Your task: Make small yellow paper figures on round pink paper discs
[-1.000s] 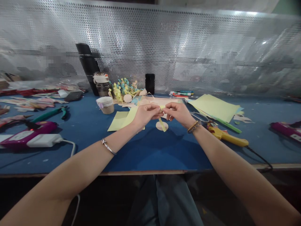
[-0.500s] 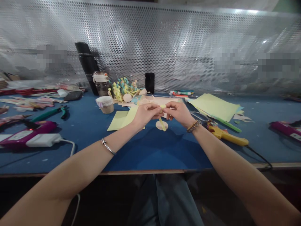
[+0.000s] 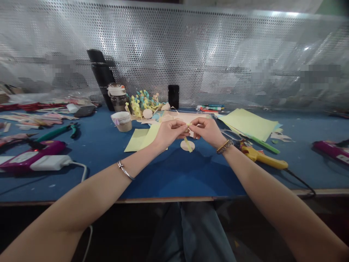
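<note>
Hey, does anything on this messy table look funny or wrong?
The tall black flask at the back looks tilted, with its top leaning left in front of the perforated metal screen instead of standing straight. The wide camera view may make the lean look bigger than it is.

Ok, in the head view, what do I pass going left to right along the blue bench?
Green-handled pliers → paper-wrapped cup → left hand → yellow paper strip → right hand → yellow corded tool → magenta device
</note>
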`<action>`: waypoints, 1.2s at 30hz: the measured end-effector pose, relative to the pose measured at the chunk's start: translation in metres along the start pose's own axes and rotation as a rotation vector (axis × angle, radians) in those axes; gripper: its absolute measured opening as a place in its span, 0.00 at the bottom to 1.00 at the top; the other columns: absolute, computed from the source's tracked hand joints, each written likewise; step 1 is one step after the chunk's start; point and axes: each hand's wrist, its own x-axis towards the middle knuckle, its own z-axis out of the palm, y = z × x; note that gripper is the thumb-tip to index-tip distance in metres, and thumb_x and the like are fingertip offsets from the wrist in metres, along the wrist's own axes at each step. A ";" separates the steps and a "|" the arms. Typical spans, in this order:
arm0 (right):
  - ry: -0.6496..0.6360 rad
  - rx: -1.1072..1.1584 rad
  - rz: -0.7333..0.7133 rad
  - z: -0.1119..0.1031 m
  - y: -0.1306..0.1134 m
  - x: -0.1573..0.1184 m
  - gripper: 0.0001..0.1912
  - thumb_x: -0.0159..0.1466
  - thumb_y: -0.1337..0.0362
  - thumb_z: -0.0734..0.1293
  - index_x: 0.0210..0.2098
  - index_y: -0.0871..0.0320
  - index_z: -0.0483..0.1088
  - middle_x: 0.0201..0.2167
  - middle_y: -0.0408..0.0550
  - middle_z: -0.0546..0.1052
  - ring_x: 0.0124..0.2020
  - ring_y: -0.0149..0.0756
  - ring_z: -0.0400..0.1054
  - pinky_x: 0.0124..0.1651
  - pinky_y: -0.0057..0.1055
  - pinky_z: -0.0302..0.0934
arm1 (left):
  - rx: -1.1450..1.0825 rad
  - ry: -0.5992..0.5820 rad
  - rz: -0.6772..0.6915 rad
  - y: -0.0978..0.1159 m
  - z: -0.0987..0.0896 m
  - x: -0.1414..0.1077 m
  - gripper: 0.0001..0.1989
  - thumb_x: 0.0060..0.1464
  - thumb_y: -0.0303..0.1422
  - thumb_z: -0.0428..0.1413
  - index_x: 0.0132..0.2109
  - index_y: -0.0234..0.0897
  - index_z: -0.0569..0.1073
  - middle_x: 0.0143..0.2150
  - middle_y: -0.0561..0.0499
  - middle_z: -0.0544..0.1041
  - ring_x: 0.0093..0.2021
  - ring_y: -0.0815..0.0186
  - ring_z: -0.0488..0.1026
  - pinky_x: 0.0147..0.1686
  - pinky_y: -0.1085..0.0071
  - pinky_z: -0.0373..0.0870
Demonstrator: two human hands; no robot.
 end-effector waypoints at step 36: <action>0.026 0.052 0.042 -0.001 0.000 0.000 0.12 0.57 0.56 0.69 0.28 0.60 0.70 0.18 0.41 0.71 0.18 0.25 0.65 0.21 0.24 0.60 | -0.028 -0.008 -0.007 0.004 0.002 -0.003 0.09 0.50 0.35 0.60 0.36 0.34 0.73 0.34 0.46 0.79 0.37 0.64 0.79 0.42 0.67 0.76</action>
